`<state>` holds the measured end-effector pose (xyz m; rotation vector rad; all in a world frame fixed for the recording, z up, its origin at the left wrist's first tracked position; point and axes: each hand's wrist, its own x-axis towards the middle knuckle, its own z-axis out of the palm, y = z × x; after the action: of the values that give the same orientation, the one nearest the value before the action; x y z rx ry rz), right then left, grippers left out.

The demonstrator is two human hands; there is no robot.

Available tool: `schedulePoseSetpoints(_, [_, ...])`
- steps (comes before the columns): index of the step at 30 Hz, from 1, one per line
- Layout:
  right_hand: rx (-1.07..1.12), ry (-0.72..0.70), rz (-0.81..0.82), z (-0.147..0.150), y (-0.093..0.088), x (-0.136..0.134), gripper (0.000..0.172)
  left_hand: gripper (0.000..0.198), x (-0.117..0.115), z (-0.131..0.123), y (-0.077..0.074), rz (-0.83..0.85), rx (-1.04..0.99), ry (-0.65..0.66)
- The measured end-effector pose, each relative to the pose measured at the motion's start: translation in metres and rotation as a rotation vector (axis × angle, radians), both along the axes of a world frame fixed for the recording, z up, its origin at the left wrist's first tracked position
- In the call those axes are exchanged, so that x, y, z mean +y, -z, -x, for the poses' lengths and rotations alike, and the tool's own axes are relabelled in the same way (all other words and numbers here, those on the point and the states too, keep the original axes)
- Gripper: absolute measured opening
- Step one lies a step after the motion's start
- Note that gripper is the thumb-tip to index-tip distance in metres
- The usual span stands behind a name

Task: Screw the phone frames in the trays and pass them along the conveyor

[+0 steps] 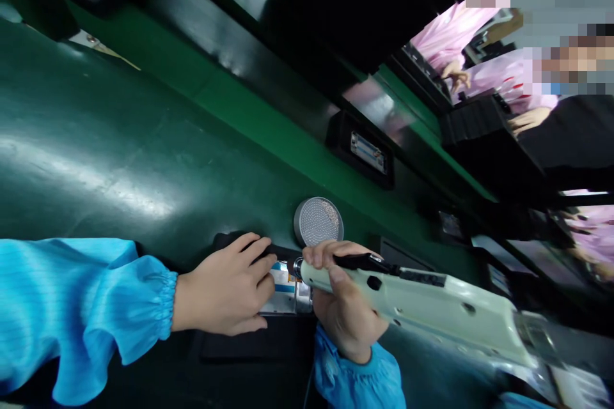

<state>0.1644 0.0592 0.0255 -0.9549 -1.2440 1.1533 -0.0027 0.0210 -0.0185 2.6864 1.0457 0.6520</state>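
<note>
My left hand (pixel 225 284) grips a small electronic device (pixel 283 287) with a blue-and-white label and a black part under my fingers. My right hand (pixel 343 300) is shut around a pale green electric screwdriver (pixel 432 307), which runs off to the lower right. Its front end sits against the device's metal end, and the exact contact point is hidden by my fingers. Just above both hands stands a round perforated metal disc (pixel 318 222), apart from them.
The device lies over a black mat (pixel 254 340) on a green workbench (pixel 119 147). A raised dark shelf edge with a black labelled unit (pixel 361 150) runs behind. Co-workers in pink smocks (pixel 499 80) work at the upper right beyond black equipment.
</note>
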Motion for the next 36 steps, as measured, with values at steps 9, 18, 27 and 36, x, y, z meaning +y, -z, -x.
schedulePoseSetpoints(9, [0.108, 0.113, -0.049, -0.029, -0.038, 0.014, 0.019, 0.029, -0.009, -0.008, -0.017, -0.156, 0.055, -0.032])
schedulePoseSetpoints(18, [0.246, 0.451, -0.251, -0.098, -0.088, 0.026, 0.025, 0.031, -0.044, -0.014, -0.058, -0.327, 0.110, 0.134])
schedulePoseSetpoints(27, [0.295, 0.493, -0.292, -0.098, -0.097, 0.019, 0.020, 0.034, -0.038, -0.012, -0.061, -0.277, 0.176, 0.166])
schedulePoseSetpoints(36, [0.322, 0.437, -0.395, -0.100, -0.097, 0.014, 0.018, 0.032, -0.037, -0.015, -0.061, -0.287, 0.193, 0.152])
